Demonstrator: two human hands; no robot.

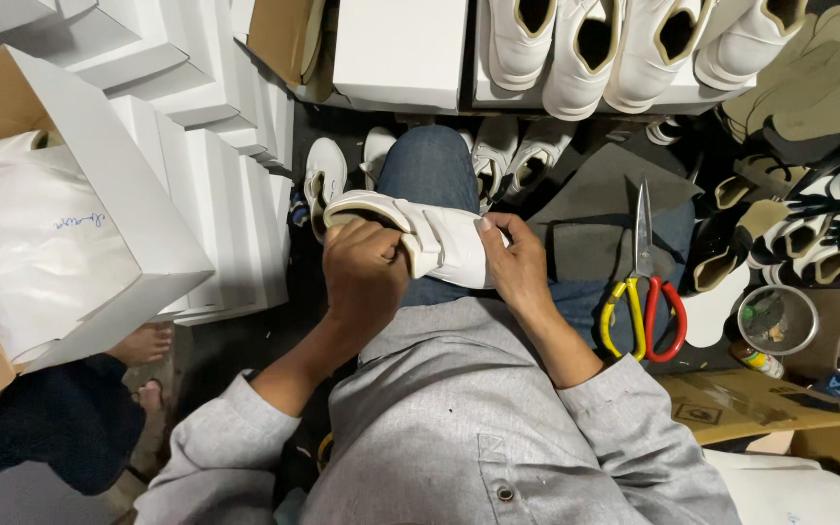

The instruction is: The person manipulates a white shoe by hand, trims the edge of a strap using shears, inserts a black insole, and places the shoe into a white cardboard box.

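Cramped workspace w/ stacked white cardboard boxes (216,185) and more white shoes on a shelf (576,49). A white strap-closure leather sneaker (420,233) lies across the person's lap. Left hand (362,277) clamped on its middle, right hand (512,267) gripping the end. Probably light, upper soft, sole stiffer; best held by sole and heel. Yellow-and-red-handled scissors (642,282) beside.

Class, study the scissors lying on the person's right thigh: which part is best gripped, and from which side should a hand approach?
Probably the scissors by the yellow and red loop handles, coming from the person's near side: the loops lie toward the body while the closed blades point away.
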